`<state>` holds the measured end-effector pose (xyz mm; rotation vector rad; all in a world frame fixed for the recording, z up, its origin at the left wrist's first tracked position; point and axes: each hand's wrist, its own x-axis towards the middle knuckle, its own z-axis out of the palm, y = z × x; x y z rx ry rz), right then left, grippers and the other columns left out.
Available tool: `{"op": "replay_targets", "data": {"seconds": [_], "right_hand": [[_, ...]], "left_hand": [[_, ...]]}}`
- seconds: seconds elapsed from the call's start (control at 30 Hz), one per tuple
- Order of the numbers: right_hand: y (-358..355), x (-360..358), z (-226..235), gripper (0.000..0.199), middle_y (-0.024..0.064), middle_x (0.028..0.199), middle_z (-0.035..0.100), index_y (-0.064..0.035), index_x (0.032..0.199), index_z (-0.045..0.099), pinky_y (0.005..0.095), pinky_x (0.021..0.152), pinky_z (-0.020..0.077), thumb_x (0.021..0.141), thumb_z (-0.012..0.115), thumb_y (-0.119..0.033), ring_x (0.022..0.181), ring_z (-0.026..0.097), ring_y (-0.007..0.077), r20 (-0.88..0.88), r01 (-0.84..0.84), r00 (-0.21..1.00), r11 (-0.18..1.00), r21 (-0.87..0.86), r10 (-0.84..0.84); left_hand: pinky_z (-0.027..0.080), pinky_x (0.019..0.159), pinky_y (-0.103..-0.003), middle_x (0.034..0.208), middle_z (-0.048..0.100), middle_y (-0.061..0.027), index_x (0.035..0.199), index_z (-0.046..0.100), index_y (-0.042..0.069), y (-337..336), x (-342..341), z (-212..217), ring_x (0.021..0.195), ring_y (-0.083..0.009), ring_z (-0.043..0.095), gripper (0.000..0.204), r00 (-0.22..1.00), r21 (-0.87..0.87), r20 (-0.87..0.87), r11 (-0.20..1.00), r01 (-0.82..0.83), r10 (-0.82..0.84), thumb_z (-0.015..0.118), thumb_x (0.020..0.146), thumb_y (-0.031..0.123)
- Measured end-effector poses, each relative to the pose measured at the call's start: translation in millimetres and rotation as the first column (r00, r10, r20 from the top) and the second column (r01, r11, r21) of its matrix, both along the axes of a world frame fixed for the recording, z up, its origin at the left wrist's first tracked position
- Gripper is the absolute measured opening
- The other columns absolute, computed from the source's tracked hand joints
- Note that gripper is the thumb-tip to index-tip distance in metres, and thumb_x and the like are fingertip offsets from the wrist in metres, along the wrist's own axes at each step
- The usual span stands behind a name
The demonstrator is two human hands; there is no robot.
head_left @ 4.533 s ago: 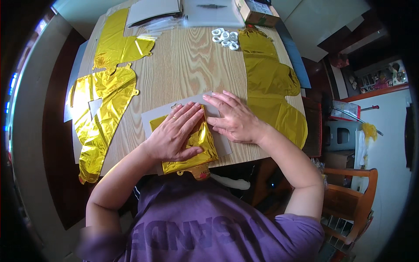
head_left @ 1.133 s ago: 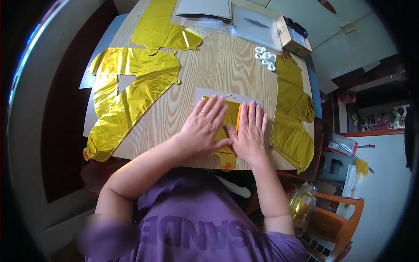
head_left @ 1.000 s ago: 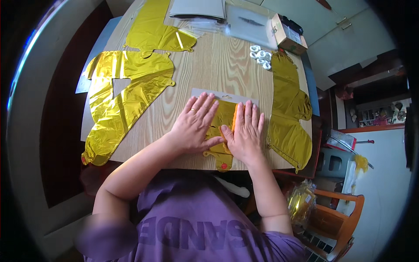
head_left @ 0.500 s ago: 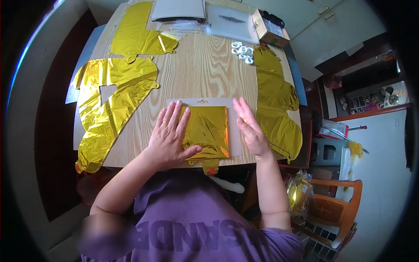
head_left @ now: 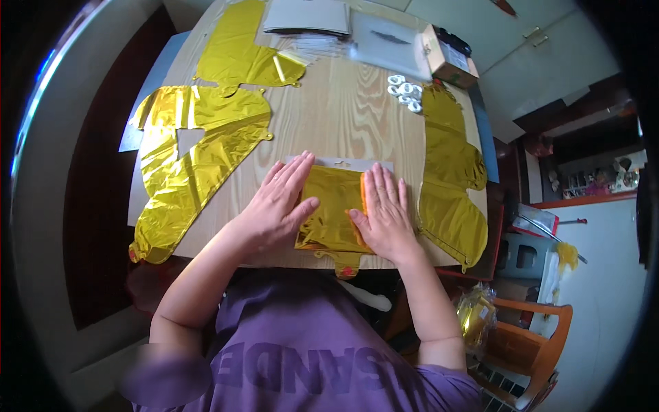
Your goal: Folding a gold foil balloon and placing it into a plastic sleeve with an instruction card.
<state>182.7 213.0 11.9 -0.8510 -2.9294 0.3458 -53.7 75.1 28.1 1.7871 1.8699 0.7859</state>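
A gold foil balloon (head_left: 331,206), folded into a square, lies on a pale card (head_left: 342,164) with a hanging slot at its top. From the balloon's near side a tabbed neck with a red mark sticks out past the table edge. My left hand (head_left: 280,201) is along the left side of the square, fingers stretched and thumb reaching over the foil. Flat on the right side rests my right hand (head_left: 388,216), fingers extended. Both hands hide parts of the foil's edges and of the card.
Unfolded gold foil balloons lie at the left (head_left: 195,165), far left (head_left: 230,44) and right (head_left: 449,172). White rings (head_left: 406,93), a stack of cards (head_left: 307,17), clear plastic sheets (head_left: 388,44) and a box (head_left: 449,58) sit at the back. A wooden chair (head_left: 528,343) stands at right.
My right hand has come down from a raised, edge-on pose onto the right side of the folded foil. My left hand has moved outward off its top, toward its left edge. The view has shifted slightly.
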Motion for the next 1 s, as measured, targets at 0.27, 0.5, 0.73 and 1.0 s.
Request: {"op": "replay_targets", "data": {"seconds": [0.27,0.5,0.73,1.0], "right_hand": [[-2,0,-3,0.080,0.0238,0.168,0.013,0.0001,0.161,0.017,0.0512,0.125,0.0074,0.105,0.036,-0.055,0.156,0.013,0.0373,0.015,0.017,1.000,1.000,0.003,-0.017],[0,-1,-2,0.081,0.0237,0.168,0.013,0.0003,0.161,0.015,0.0515,0.125,0.0082,0.104,0.040,-0.052,0.156,0.012,0.0377,0.034,0.003,0.999,1.000,-0.003,-0.003],[1,-2,4,0.082,0.0226,0.168,0.014,-0.0004,0.161,0.016,0.0515,0.125,0.0088,0.103,0.046,-0.050,0.156,0.013,0.0374,0.034,-0.022,0.999,1.000,-0.007,0.022],[11,-3,-1,0.079,0.0243,0.164,0.024,0.0006,0.159,0.022,0.0520,0.125,0.0112,0.102,0.049,-0.046,0.153,0.021,0.0390,-0.100,-0.064,0.993,0.998,-0.029,0.061]], "left_hand": [[0.024,0.123,-0.047,0.156,0.040,-0.0225,0.156,0.032,0.003,-13,-35,18,0.149,-0.0369,0.033,0.079,0.967,-0.016,0.222,0.991,0.130,-0.123,0.065,0.090,0.029],[0.048,0.106,-0.052,0.119,0.066,-0.0159,0.113,0.067,0.002,-26,-10,13,0.116,-0.0327,0.063,0.044,0.818,0.330,-0.445,0.782,0.528,-0.364,0.077,0.078,0.027],[0.057,0.093,-0.044,0.108,0.069,-0.0147,0.109,0.067,-0.002,-16,-7,18,0.102,-0.0286,0.070,0.036,0.680,0.375,-0.621,0.614,0.695,-0.391,0.068,0.081,0.020],[0.053,0.098,-0.046,0.113,0.067,-0.0138,0.099,0.068,0.002,-3,-14,-3,0.108,-0.0322,0.066,0.034,0.919,0.324,-0.221,0.864,0.385,-0.327,0.072,0.068,0.014]]}}
